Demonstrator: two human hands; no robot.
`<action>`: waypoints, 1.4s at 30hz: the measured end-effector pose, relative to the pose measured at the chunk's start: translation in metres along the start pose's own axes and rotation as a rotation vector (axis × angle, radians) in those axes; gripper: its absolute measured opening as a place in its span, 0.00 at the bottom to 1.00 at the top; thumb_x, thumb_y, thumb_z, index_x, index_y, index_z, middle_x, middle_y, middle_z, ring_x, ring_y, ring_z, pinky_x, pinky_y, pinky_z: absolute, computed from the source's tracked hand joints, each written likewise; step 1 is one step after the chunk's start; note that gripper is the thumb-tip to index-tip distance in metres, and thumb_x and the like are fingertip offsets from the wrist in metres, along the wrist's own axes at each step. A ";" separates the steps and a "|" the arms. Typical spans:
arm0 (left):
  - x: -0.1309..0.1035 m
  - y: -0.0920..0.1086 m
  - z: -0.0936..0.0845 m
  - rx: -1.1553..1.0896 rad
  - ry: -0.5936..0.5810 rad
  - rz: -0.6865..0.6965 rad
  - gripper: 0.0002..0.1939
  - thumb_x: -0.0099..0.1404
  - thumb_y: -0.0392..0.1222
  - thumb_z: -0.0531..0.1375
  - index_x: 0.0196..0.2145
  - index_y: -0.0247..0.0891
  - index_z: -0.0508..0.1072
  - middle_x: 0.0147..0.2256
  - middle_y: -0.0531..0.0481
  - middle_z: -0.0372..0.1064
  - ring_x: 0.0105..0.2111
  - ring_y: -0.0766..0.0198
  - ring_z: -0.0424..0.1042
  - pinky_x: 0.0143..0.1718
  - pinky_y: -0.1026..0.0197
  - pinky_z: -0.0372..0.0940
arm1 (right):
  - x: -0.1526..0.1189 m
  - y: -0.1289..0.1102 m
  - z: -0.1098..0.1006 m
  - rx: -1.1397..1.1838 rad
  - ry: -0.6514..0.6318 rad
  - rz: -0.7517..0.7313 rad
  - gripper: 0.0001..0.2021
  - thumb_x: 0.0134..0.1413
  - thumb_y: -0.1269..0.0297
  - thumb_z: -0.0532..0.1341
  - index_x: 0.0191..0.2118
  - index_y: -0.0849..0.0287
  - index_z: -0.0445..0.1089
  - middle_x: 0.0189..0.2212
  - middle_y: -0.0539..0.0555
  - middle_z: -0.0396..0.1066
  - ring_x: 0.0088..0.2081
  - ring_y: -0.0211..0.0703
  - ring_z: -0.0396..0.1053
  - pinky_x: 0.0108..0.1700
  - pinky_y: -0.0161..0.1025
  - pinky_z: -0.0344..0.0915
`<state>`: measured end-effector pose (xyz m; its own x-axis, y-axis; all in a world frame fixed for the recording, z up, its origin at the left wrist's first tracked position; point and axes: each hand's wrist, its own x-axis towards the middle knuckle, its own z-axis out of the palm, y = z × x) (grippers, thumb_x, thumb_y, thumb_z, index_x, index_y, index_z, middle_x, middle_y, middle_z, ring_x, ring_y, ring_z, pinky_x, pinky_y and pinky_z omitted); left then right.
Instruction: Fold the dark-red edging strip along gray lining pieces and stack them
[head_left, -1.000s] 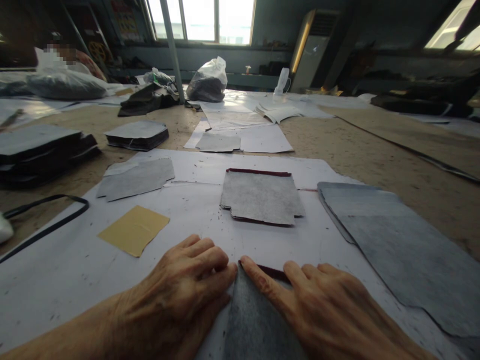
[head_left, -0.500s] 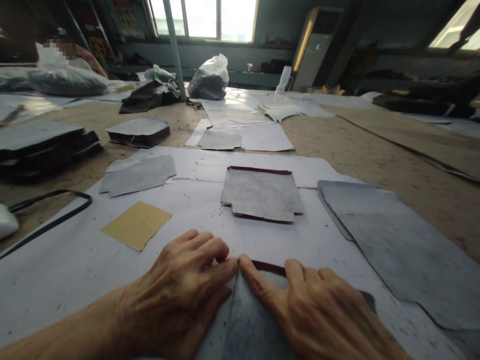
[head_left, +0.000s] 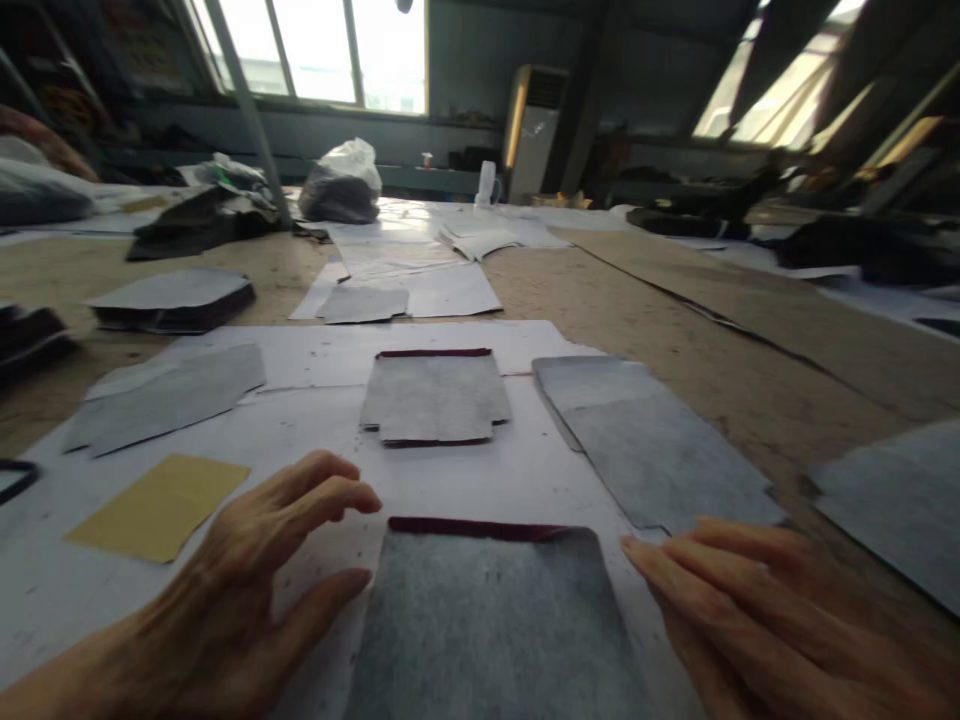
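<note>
Between two bare hands, a grey panel [head_left: 487,620] with a dark red edge [head_left: 457,528] lies on white paper [head_left: 450,490]
The left hand [head_left: 225,570] has a wide grip, thumb and fingers apart just beside the panel; the right hand [head_left: 757,610] is near its other side, fingers stretched, thumb hidden, so I cannot tell its grip. Marks on the tall cabinet [head_left: 531,155] are too blurred to read. Beyond the paper, the speckled tan surface [head_left: 607,320] bears a grey stack [head_left: 176,300] and a plastic bag [head_left: 343,182]; bright windows [head_left: 319,50] light the dim room
</note>
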<state>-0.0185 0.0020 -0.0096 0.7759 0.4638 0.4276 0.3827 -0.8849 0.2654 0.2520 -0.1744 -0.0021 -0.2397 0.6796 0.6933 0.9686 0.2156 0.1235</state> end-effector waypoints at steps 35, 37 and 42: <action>0.070 0.070 0.069 -0.219 -0.083 0.426 0.18 0.62 0.28 0.44 0.48 0.34 0.64 0.32 0.45 0.63 0.30 0.64 0.61 0.30 0.61 0.66 | -0.021 0.006 0.006 0.171 -0.196 0.093 0.18 0.50 0.79 0.47 0.46 0.68 0.66 0.32 0.58 0.66 0.33 0.43 0.62 0.34 0.41 0.63; 0.070 0.070 0.069 -0.215 -0.100 0.407 0.17 0.62 0.29 0.44 0.46 0.33 0.64 0.32 0.45 0.63 0.30 0.64 0.61 0.31 0.61 0.66 | -0.018 0.005 0.007 0.150 -0.233 0.094 0.19 0.51 0.78 0.46 0.47 0.67 0.66 0.32 0.58 0.66 0.33 0.43 0.62 0.33 0.41 0.63; 0.072 0.071 0.068 -0.205 -0.063 0.417 0.17 0.62 0.29 0.45 0.48 0.37 0.63 0.32 0.47 0.64 0.30 0.64 0.62 0.30 0.62 0.66 | -0.012 0.003 0.010 0.162 -0.266 0.130 0.20 0.51 0.78 0.45 0.48 0.70 0.65 0.32 0.58 0.66 0.32 0.44 0.62 0.32 0.42 0.63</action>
<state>0.0991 -0.0300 -0.0190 0.8740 0.0611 0.4821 -0.0705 -0.9656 0.2501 0.2571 -0.1749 -0.0168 -0.1446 0.8633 0.4835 0.9742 0.2097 -0.0832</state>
